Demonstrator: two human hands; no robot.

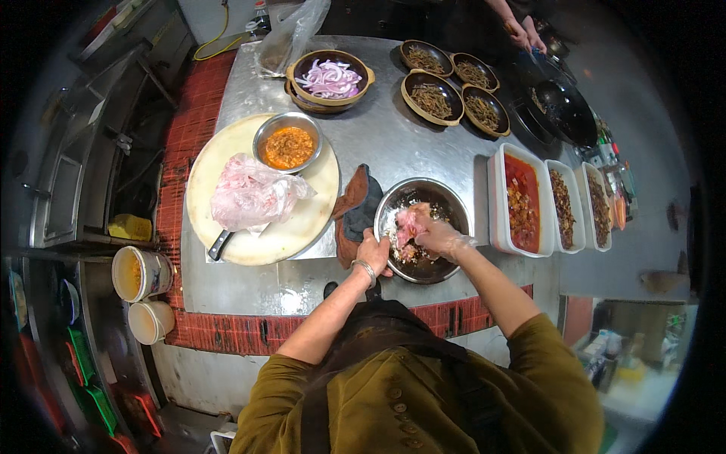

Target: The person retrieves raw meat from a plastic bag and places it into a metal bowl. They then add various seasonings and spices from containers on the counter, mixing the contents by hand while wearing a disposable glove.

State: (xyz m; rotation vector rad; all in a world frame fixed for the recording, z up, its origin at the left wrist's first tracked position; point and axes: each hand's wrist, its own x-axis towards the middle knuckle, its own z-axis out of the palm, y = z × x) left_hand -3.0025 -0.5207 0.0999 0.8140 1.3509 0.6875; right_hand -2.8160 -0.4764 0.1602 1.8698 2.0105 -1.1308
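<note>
A steel mixing bowl [460,207] stands before me on the metal table. At its near left rim, my left hand [372,251] grips the edge, thumb up, a bangle on the wrist. Inside, my right hand [439,238] wears a thin clear plastic glove and has its fingers in pink raw meat [409,226]. Pale powder and small chopped bits cling to the meat and the bowl's wall. The gloved fingertips are partly hidden and blurred. Left of the bowl lies a crumpled brown and grey cloth [363,204].
A round chopping board [283,247] bears bagged raw meat [249,196], a knife [220,245] and a steel bowl of chili sauce [289,147]. Behind are sliced onions [329,79] and several brown dishes [431,102]. White tubs [496,204] stand right. Another person's hands [524,35] work near a wok [567,113].
</note>
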